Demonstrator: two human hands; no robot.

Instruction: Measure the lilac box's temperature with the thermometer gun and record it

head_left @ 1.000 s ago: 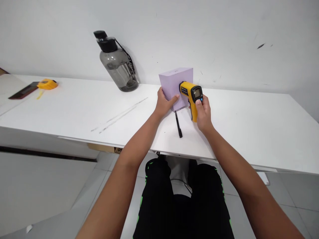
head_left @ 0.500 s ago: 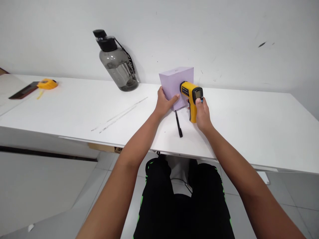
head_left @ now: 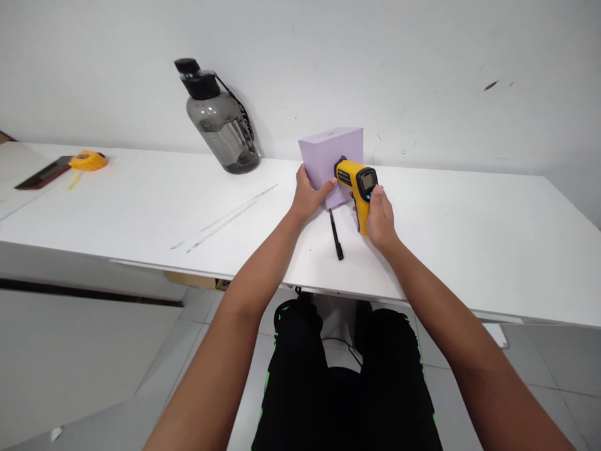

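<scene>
A pale purple box (head_left: 317, 164) stands on the white table, tilted slightly. My left hand (head_left: 308, 195) grips its lower left side, with the thumb across the front face and the other fingers mostly hidden behind. In my right hand (head_left: 381, 219) is a yellow and black infrared thermometer (head_left: 352, 173), held by its handle. Its nose points at the front face of the box, close to it; whether they touch I cannot tell. The small screen on its back faces me. Just below the box lies a black pen (head_left: 337, 235).
A grey water bottle (head_left: 225, 134) with a black lid stands by the wall, left of the box. Farther left lie a yellow tape measure (head_left: 89, 160) and a dark flat blade-like tool (head_left: 44, 173). The front edge of the white table (head_left: 154, 207) runs above my knees.
The thermometer has shifted slightly left and down and turned a little, and my right thumb has lifted from its screen area to the side. My left hand stays on the box.
</scene>
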